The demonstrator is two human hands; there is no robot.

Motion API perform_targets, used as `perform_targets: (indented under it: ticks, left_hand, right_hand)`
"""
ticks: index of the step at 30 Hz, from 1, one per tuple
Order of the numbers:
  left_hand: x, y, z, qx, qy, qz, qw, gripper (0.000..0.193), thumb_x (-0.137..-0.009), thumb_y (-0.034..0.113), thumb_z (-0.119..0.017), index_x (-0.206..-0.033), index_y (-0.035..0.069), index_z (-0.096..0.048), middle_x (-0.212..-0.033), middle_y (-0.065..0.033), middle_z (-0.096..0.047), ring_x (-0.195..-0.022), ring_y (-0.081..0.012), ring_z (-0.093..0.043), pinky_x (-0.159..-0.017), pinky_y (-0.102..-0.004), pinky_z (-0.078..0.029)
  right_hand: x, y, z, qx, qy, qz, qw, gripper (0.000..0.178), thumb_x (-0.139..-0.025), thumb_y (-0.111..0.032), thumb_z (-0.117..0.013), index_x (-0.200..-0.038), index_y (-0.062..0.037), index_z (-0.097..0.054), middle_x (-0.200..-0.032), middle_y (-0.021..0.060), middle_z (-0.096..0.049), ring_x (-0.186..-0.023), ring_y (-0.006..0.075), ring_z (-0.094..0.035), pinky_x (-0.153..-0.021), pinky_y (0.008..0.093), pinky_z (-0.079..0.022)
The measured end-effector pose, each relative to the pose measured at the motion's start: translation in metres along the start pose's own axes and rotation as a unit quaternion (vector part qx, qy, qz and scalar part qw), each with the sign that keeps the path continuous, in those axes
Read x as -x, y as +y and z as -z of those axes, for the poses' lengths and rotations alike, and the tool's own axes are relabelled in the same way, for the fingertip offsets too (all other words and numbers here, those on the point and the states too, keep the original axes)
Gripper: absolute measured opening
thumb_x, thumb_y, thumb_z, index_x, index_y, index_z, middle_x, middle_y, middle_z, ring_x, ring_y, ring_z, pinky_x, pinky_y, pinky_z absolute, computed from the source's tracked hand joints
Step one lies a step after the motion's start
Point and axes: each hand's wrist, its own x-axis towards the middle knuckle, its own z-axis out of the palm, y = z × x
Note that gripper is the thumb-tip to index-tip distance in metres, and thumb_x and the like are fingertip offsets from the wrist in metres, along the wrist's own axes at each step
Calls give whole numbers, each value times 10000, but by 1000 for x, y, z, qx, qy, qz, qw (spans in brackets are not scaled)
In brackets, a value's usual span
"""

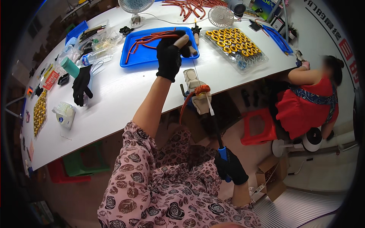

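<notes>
My left hand [169, 57], in a black glove with tan fingertip covers, is over a blue tray [131, 62]. Its fingers are bent and apart, beside red-orange strands [146, 39] lying in the tray; I see nothing held. In my right hand [232, 167], also black-gloved, is a long tool with a blue handle [223, 154], dark shaft and pale end. That end reaches up to an orange ring [202, 89] on a beige wrapped holder [191, 78] at the table edge. A red-orange strand [185, 107] hangs from the ring. The tool's exact tip is too small to make out.
Clear plastic trays of yellow rings [235, 41] stand right of the blue tray. A loose black glove [81, 85], teal cup [70, 67] and tissue pack [64, 114] are at left. A person in red [308, 106] sits at right near a red stool [258, 127].
</notes>
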Motion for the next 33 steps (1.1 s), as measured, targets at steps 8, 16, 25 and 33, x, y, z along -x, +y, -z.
perform_targets:
  ticks: [8, 16, 25, 33]
  left_hand:
    - [2, -56, 35, -30, -12, 160, 987, 138, -786, 148, -635, -814, 13, -618, -655, -39, -585, -481, -81, -445, -444, -214, -324]
    - [9, -44, 40, -187, -78, 192, 960, 250, -723, 172, -703, -923, 39, -634, -720, -26, -608, -542, -63, -444, -488, -211, -317]
    - [154, 13, 23, -491, 4, -167, 855, 216, -825, 172, -625, -994, 39, -631, -974, -93, -631, -835, -191, -605, -760, -303, -467]
    - [210, -5, -10, -557, -227, -287, 745, 346, -785, 123, -619, -1128, 115, -580, -1185, -113, -524, -997, -280, -545, -806, -381, -469]
  right_hand:
    - [-21, -18, -5, 14, -17, 8, 1000, 122, -866, -178, -576, -916, -88, -510, -552, -21, -468, -401, 65, -437, -373, 225, -345]
    - [7, -23, 2, 35, -33, -7, 999, 165, -865, -181, -576, -974, -99, -482, -596, -13, -483, -420, 66, -441, -379, 224, -347]
    - [108, 113, 43, -416, -172, -114, 886, 95, -869, -140, -522, -920, -72, -479, -562, 3, -434, -389, 101, -408, -353, 231, -314]
    - [150, 77, 21, -277, 154, -236, 919, 250, -908, -253, -423, -889, -22, -519, -595, 49, -499, -456, 174, -482, -394, 293, -391]
